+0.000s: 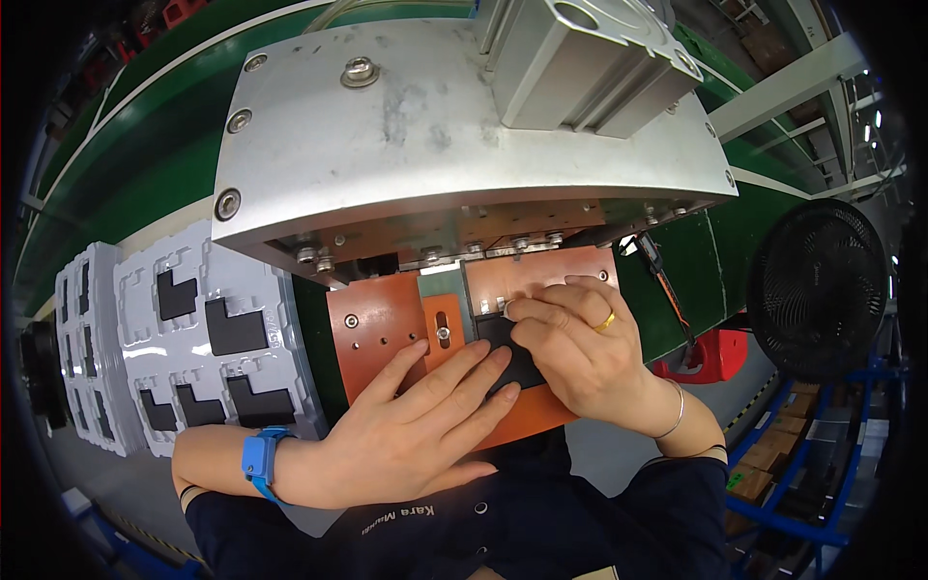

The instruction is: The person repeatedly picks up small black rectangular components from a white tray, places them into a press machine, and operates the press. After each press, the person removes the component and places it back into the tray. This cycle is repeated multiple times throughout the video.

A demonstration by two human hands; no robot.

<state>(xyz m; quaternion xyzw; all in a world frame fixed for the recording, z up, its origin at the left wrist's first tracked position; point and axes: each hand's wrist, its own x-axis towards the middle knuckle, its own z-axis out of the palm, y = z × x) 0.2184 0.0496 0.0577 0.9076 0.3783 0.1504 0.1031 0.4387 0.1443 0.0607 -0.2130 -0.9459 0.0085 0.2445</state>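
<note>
A black flat piece (523, 368) lies in an orange-brown fixture plate (372, 311) in front of me. My left hand (411, 430) is stretched out over the plate, fingers spread, with its fingertips resting on the left part of the piece. At the far edge of the piece, my right hand (580, 348) is closed in a pinch. Whatever is between those fingertips is hidden or too small to name. Beside my left fingertips sits a small orange slotted block (444, 329) with a screw in it.
A silver metal press housing (406, 126) with a cylinder block (590, 77) overhangs the plate's far side. At left, a white plastic tray (145, 290) holds several black L-shaped pieces (238, 327). A black fan (820, 290) and a red stool (715, 356) stand at right.
</note>
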